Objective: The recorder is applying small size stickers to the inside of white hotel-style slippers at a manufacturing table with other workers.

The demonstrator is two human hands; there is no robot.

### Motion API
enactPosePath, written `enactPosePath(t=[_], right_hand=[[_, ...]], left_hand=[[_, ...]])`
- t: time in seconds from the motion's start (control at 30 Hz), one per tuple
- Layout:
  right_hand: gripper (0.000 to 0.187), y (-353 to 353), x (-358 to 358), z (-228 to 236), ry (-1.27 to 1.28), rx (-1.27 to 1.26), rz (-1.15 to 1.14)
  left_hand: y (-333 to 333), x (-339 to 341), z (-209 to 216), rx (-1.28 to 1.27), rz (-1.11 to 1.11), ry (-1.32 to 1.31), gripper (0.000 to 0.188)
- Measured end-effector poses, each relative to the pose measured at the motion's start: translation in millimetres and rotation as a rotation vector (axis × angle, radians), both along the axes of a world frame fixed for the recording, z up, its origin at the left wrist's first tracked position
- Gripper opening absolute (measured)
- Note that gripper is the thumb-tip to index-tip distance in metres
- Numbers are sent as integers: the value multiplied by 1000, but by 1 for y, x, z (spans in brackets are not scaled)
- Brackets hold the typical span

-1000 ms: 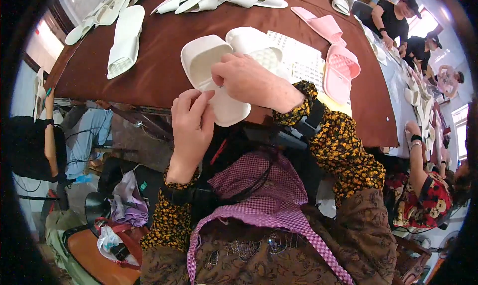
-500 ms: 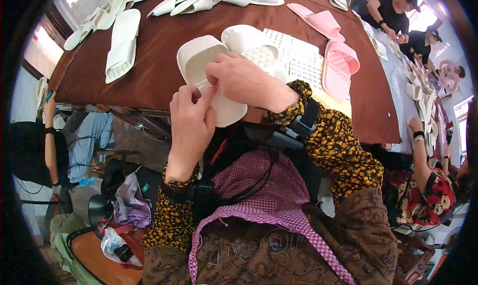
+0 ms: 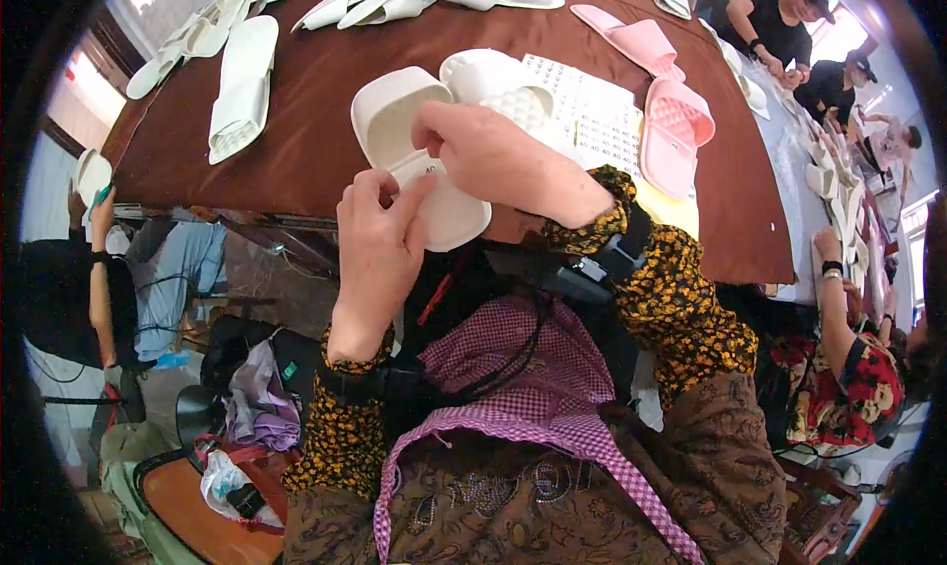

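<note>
A white slipper (image 3: 462, 220) lies on the brown-covered table in front of me, its heel toward me. My left hand (image 3: 377, 244) grips its left side, thumb over the insole. A small printed sticker (image 3: 430, 169) shows on the insole between my hands. Just above it is my right hand (image 3: 493, 158), its fingers bent and drawn together; whatever their tips may hold is hidden. Partly behind that hand lies a second white slipper (image 3: 483, 72). White sticker sheets (image 3: 602, 121) with rows of small printed labels lie to its right, over a yellow sheet (image 3: 675, 214).
Two pink slippers, one farther off (image 3: 631, 42) and one nearer (image 3: 676, 136), lie right of the sheets. Several white slippers (image 3: 242, 91) lie along the table's far and left parts. Co-workers (image 3: 774, 32) are at the right; another person's hand (image 3: 102, 210) holds a slipper at the left.
My right hand has lifted slightly and moved right, off the insole, uncovering the sticker. My left hand stays nearly still. At the left, the other person's slipper has swung into fuller view.
</note>
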State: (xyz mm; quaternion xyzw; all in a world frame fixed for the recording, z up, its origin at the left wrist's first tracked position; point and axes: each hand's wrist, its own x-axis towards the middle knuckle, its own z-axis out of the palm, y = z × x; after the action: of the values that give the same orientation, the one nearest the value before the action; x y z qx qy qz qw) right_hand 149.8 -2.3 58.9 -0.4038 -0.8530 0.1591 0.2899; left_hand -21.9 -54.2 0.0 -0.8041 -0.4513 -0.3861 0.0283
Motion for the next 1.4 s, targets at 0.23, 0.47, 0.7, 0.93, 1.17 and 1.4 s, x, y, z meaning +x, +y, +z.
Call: enactPosePath(t=[0.23,0.47,0.7,0.93,1.17,1.4], right_hand=[[20,-4,4,-10,42,-133,4],[20,4,11,-14,83,-59,-52],[21,-18,15,-15,61,-19,-3],[23,-33,25,-9,-133,338,182],[19,-34,32,-3,-177,378,250],[24,-6,58,28,-161,452,-14]], left_hand=[[1,1,-3,3,4,-21,33],[2,0,-2,19,-7,7,34],[1,0,0,-9,-22,-68,33],[1,-2,10,-63,-15,41,33],[4,-5,5,-60,-1,61,32],[-3,-12,-8,-268,-38,-419,15]])
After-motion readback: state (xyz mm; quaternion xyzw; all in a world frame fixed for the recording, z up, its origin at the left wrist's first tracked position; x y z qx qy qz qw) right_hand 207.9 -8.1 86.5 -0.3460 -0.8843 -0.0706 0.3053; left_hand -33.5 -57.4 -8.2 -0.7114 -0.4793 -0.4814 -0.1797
